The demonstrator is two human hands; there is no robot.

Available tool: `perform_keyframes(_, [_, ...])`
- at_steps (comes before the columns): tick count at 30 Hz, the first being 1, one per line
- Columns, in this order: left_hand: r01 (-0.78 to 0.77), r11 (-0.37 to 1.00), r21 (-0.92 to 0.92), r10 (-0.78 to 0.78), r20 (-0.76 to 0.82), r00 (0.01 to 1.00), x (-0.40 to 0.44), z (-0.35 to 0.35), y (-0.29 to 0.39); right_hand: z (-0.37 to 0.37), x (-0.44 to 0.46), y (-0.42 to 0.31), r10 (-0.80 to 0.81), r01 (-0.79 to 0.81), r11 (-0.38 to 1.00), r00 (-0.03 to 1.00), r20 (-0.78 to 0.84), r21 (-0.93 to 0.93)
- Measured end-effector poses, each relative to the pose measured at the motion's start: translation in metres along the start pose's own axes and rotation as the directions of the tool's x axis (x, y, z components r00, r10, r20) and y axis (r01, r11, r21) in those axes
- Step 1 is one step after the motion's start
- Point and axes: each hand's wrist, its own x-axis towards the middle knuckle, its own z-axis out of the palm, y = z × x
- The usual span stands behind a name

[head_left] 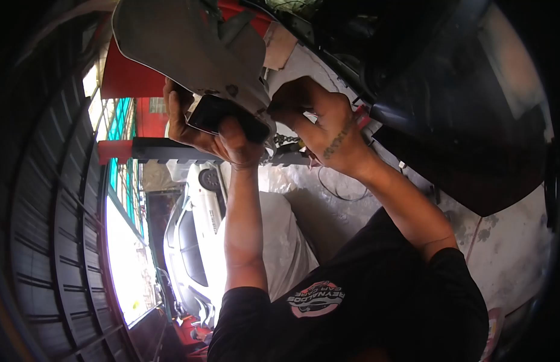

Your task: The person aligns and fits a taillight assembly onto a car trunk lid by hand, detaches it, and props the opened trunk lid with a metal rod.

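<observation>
Left fingers (232, 130) hold a dark flat object (208, 113) by the panel's edge (156, 70).

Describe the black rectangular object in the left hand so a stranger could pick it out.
Start from the big, dull grey panel at the top of the picture, then find the left hand at its lower edge. The black rectangular object sits in that hand with the thumb over it. Its dark face and straight edges set it apart from the curved grey panel.
</observation>
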Motion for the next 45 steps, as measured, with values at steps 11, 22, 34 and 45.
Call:
perform_keyframes(11, [-0.064, 0.996, 0.06, 0.063, 0.03, 0.998, 0.004, -0.002, -0.003, 0.004, 0.008, 0.002, -0.002, 0.002, 1.0, 0.999, 0.033, 0.018])
perform_keyframes(22, [-0.073, 0.995, 0.072, 0.069, 0.046, 0.997, 0.004, -0.001, -0.001, 0.002, 0.012, 0.005, 0.08, -0.088, 0.99, 0.994, 0.07, 0.111])
perform_keyframes(34, [-0.065, 0.997, 0.035, 0.064, 0.024, 0.998, 0.004, 0.0, -0.002, 0.006, 0.018, 0.011, 0.001, 0.003, 1.0, 0.992, 0.125, -0.029])
perform_keyframes(45, [-0.04, 0.998, -0.05, 0.039, -0.013, 0.999, 0.002, 0.007, -0.001, 0.026, 0.02, 0.009, 0.178, -0.155, 0.953, 0.982, -0.066, 0.26])
